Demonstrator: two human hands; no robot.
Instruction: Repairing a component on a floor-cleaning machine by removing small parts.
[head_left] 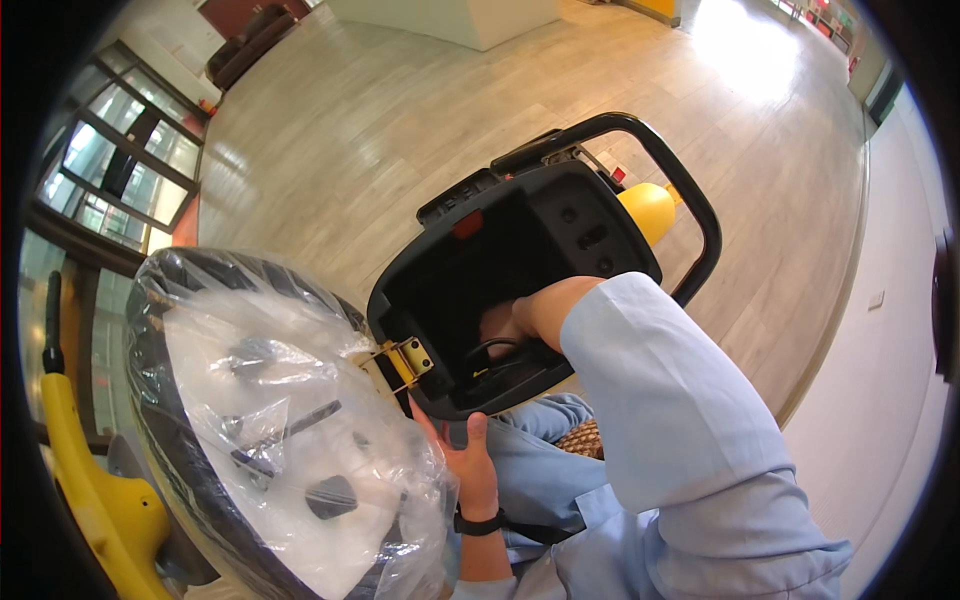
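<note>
An electric scooter's black storage box (390, 300) stands in front of me with its top uncovered. Its seat (330, 495) is tipped up to the left on a brass-coloured hinge (405, 362), wrapped in clear plastic over white padding. My right hand (505, 328) reaches down inside the box; its fingers are lost in the shadow. Beside it are a looped black cable (495, 345) and a small yellow piece. My left hand (467, 465), thumb and forefinger apart, is at the box's near rim next to the wrapped seat; its other fingers are partly hidden.
A black tubular rail (700, 190) curves around the box's far right, with a yellow rounded part (648, 208) inside it. Yellow bodywork (95, 490) with a black lever lies at the left edge. A white wall (885, 370) runs along the right, and a brown sofa (250, 45) is far back.
</note>
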